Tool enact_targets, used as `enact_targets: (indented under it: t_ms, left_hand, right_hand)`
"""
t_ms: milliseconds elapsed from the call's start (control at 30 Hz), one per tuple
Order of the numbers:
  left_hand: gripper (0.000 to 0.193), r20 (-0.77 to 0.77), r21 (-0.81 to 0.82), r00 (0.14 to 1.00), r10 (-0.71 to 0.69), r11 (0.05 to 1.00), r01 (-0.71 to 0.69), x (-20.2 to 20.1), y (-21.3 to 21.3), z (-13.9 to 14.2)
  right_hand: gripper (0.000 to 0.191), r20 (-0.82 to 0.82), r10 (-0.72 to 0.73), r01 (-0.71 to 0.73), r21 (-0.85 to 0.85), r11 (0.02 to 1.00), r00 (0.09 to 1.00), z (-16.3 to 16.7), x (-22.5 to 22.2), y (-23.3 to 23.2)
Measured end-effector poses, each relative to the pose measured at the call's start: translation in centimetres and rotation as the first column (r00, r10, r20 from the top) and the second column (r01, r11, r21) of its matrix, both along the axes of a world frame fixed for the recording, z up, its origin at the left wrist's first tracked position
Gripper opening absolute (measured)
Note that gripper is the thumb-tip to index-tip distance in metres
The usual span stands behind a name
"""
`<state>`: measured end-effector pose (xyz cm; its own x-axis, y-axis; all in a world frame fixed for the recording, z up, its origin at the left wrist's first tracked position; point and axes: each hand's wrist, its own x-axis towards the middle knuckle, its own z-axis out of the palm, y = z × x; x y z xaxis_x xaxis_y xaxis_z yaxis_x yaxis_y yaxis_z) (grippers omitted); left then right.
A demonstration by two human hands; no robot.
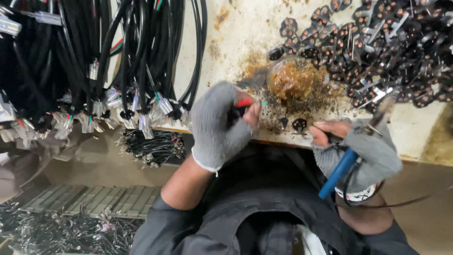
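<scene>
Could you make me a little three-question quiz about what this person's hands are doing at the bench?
1. True or false: both hands wear grey gloves.
2. Which hand holds the blue-handled tool?
3. The small dish by the pile of black parts holds: A) brown paste B) clear water C) screws.

Key:
1. True: left hand, right hand.
2. The right; the blue-handled tool lies across its palm.
3. A: dish, black parts.

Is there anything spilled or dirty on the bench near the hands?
Yes. Brown paste from the small pot has smeared and stained the white bench around it, with dark crumbs scattered toward the left hand.
</scene>
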<state>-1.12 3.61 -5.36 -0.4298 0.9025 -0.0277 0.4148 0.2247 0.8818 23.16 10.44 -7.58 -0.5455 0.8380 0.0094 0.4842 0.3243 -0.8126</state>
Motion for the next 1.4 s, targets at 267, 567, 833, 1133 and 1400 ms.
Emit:
enact_targets:
  t_ms: [267, 567, 833, 1133, 1400]
  left_hand:
    - [0.017, -0.095, 0.024, 0.994, 0.052, 0.998, -0.05, 0.1, 1.7, -1.2]
    - [0.018, -0.131, 0.144, 0.988, -0.083, 0.984, 0.102, -0.1, -1.5, 0.2]
    - [0.011, 0.032, 0.07, 0.979, -0.199, 0.978, 0.196, 1.1, -3.7, -0.5]
    - [0.028, -0.176, -0.043, 0.942, -0.285, 0.958, 0.282, 2.9, -2.2, -1.1]
    - [0.035, -0.238, -0.069, 0.935, -0.264, 0.964, 0.255, 4.0, -2.3, -1.8]
  right_hand:
    - [0.011, 0.011, 0.189, -0.189, 0.118, 0.975, 0.982, 1.3, -1.6, 2.9]
    - [0.021, 0.002, 0.439, -0.425, 0.26, 0.867, 0.898, 1.6, -2.1, 3.9]
    - [0.025, 0.124, 0.282, -0.308, 0.411, 0.858, 0.951, 1.9, -3.5, 2.4]
    - [0.055, 0.053, 0.191, -0.195, 0.09, 0.977, 0.98, 0.7, 2.1, 0.7]
    - [0.038, 0.158, 0.311, -0.347, 0.334, 0.877, 0.937, -1.4, 4.0, 0.0]
